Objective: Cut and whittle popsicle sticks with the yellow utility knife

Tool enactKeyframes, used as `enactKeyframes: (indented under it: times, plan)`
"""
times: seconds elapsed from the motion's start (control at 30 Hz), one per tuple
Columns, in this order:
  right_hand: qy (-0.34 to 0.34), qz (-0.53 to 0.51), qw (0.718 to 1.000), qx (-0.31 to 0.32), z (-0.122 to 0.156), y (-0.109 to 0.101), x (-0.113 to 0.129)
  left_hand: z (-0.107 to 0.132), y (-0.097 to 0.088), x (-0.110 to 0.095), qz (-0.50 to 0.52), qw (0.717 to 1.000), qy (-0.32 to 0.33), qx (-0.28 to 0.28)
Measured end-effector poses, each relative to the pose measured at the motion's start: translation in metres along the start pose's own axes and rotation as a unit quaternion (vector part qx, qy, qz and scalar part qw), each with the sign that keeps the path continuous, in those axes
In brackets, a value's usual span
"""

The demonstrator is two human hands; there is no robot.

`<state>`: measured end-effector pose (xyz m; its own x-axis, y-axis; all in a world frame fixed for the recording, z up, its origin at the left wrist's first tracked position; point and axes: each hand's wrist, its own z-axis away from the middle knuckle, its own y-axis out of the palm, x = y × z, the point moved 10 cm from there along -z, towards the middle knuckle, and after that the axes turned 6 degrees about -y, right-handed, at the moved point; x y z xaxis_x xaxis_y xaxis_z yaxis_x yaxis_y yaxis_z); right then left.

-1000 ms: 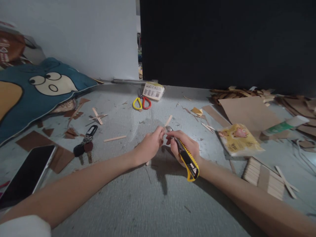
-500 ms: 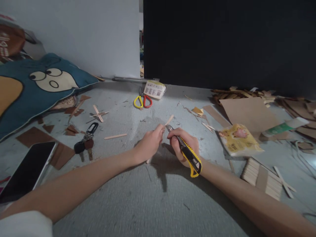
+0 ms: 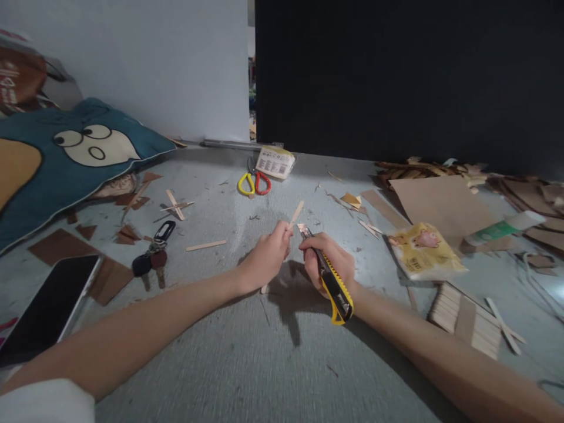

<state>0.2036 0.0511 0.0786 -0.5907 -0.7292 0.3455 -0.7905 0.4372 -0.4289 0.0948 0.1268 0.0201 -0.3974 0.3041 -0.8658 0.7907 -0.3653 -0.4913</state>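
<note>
My left hand (image 3: 267, 255) is closed on a wooden craft stick (image 3: 296, 214), whose upper end sticks out past the fingers; a pale tip also shows below the hand. In my right hand (image 3: 328, 261) is a yellow and black utility knife (image 3: 335, 283), gripped near its front with the blade pointing up and away. The blade lies just right of the stick, with a small gap between them. Both hands are near the middle of the table. Another craft stick (image 3: 205, 245) lies flat to the left of them.
Scissors (image 3: 254, 184) and a small packet (image 3: 275, 162) lie at the back. To the left are keys (image 3: 150, 261), a phone (image 3: 48, 308) and a blue cushion (image 3: 88, 158). A yellow packet (image 3: 425, 251), glue tube (image 3: 504, 228), bundled sticks (image 3: 465, 317) and cardboard (image 3: 434, 200) lie on the right.
The knife blade has come away from the stick, and the knife has tilted more upright. The stick has shifted slightly left and stands a little steeper.
</note>
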Motion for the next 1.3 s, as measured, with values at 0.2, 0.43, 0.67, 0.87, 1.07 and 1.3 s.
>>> enactKeyframes:
  times: [0.2, 0.43, 0.67, 0.87, 1.07, 1.3]
  plan:
    - [-0.006, 0.005, 1.0, 0.028, -0.002, 0.003, 0.001, 0.001, -0.001, -0.001, -0.019, 1.0, -0.013, -0.002]
    - [-0.009, 0.009, 1.0, 0.024, -0.001, 0.004, 0.001, 0.002, 0.001, 0.003, -0.029, 0.999, -0.028, 0.006]
    - [-0.006, 0.004, 0.999, 0.031, 0.002, 0.007, -0.002, 0.002, 0.003, 0.003, -0.047, 0.998, -0.028, 0.01]
    - [-0.003, 0.002, 0.999, 0.045, 0.0, 0.01, -0.002, 0.002, 0.003, 0.002, -0.057, 0.998, -0.01, 0.003]
    - [0.017, -0.012, 0.998, 0.055, -0.003, 0.011, -0.002, 0.002, 0.002, 0.001, -0.063, 0.998, 0.008, -0.014]
    - [0.058, -0.05, 0.996, 0.044, -0.007, 0.012, -0.003, 0.001, 0.001, -0.002, 0.008, 1.0, 0.005, -0.021]
